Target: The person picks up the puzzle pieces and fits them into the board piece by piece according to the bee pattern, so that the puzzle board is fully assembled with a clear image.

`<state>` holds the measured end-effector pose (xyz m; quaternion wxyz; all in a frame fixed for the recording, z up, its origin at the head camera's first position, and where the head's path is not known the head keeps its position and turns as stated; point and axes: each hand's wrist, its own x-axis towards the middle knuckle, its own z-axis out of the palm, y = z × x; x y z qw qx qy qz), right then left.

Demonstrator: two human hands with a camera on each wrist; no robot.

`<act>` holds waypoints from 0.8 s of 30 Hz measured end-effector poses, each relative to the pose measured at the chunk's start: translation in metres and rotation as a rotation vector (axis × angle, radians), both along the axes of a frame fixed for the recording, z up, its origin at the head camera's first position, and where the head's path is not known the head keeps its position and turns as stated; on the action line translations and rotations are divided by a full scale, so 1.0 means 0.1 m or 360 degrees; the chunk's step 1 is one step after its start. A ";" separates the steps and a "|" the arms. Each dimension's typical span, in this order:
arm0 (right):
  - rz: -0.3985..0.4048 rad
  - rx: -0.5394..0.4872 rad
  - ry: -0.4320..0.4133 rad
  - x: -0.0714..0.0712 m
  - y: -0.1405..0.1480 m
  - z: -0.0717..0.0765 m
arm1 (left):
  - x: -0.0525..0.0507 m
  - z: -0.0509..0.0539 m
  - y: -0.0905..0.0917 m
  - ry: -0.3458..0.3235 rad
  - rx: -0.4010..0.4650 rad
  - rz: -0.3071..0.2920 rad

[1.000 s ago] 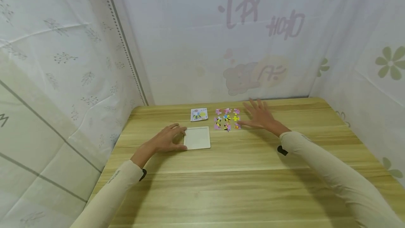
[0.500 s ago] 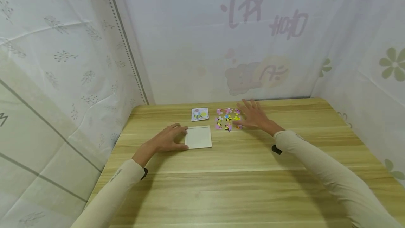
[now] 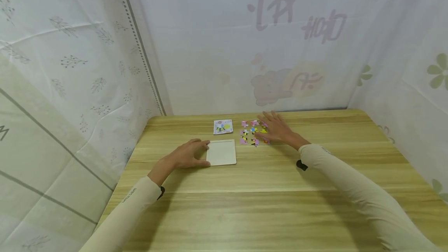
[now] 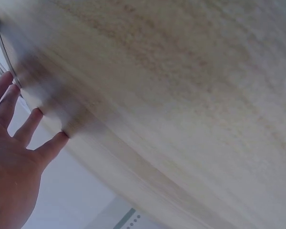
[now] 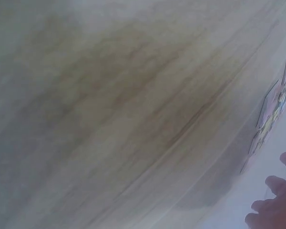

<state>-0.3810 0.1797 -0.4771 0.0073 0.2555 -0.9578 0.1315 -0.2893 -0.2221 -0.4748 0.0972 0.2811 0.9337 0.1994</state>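
A white puzzle tray (image 3: 221, 153) with a raised rim lies flat on the table. At its left edge rests my left hand (image 3: 188, 154), thumb near the front corner and index finger near the back one. In the left wrist view, the fingers of that hand (image 4: 14, 148) are spread, tips down on the tabletop. Several pink and yellow jigsaw pieces (image 3: 254, 131) with bee parts lie in loose rows right of the tray. Over their right column reaches my right hand (image 3: 278, 128), fingers extended, covering some pieces. The right wrist view shows its fingertips (image 5: 276, 183) apart from the pieces.
Behind the tray lies a small picture card (image 3: 223, 126) with a bee on it. The wooden table (image 3: 224, 205) ends at a hanging patterned curtain (image 3: 210, 49), and more curtains flank it left and right.
My right hand has moved left, from beside the jigsaw pieces to over their right column. The left hand stays at the tray's edge. The head view has shifted slightly.
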 end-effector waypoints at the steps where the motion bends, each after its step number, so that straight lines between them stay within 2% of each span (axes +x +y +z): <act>1: 0.0011 -0.0003 0.0005 -0.01 -0.01 0.00 | 0.00 0.00 0.00 -0.0007 0.0002 0.0001; 10: 0.0085 -0.0114 0.0029 -0.11 -0.07 -0.04 | -0.01 0.01 0.03 -0.0037 -0.0011 0.0003; 17: 0.0160 -0.0270 -0.0050 -0.18 -0.16 -0.02 | 0.00 0.03 0.03 -0.0043 0.0016 0.0008; 24: 0.0289 -0.0287 0.0018 -0.29 -0.26 -0.06 | 0.00 0.03 0.04 -0.0070 0.0028 0.0030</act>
